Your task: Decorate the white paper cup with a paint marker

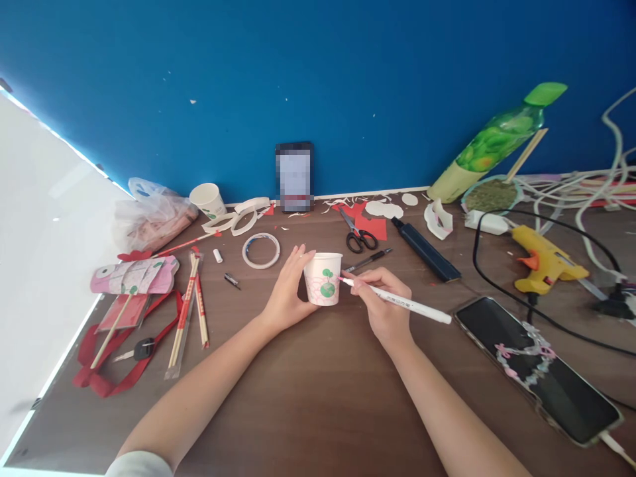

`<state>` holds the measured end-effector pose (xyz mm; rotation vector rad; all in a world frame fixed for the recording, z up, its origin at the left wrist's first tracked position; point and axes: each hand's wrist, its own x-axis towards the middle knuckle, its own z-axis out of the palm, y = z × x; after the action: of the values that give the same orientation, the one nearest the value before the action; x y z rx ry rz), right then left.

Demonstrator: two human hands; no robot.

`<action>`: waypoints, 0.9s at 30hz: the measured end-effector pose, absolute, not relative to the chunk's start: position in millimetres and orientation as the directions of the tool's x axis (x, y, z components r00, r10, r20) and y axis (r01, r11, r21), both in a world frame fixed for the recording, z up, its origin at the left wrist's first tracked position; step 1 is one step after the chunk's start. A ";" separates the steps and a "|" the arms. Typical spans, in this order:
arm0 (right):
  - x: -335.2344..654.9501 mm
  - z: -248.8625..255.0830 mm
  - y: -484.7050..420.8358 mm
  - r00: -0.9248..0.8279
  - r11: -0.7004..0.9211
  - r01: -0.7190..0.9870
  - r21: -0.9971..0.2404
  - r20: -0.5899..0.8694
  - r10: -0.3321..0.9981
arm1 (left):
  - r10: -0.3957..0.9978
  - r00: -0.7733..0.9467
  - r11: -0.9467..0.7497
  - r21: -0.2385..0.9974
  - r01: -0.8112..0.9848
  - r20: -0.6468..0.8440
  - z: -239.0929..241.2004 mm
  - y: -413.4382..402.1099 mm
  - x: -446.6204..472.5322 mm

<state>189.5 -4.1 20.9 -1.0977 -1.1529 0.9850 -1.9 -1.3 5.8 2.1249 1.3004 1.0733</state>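
A white paper cup (322, 279) with green leaf prints and pink scalloped lines stands upright on the brown table. Around its left side wraps my left hand (289, 286), fingers behind the rim and thumb low near the base. My right hand (386, 305) grips a white marker pen (412, 305) whose pink tip touches or nearly touches the cup's right side. Just behind that hand lies a black pen (368, 260). Black-handled scissors (361, 238) rest on red paper (372, 225) farther back.
Left are a tape roll (261, 251), wrapped chopsticks (183, 311), a pink paper fish (135, 275), a key (136, 350) and another paper cup (207, 200). A phone (294, 177) leans on the blue wall. Right are a yellow glue gun (544, 258), a green bottle (497, 146) and a charging phone (541, 371).
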 end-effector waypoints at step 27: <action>193.0 30.4 -10.8 0.078 0.145 0.037 -0.989 0.147 0.986 | 0.859 0.197 -0.491 0.649 0.582 0.473 1.3 -3.1 -3.5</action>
<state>193.0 -10.8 30.4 -1.1598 -1.2385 1.0280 -3.5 -3.1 1.3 2.1519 1.3575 1.1895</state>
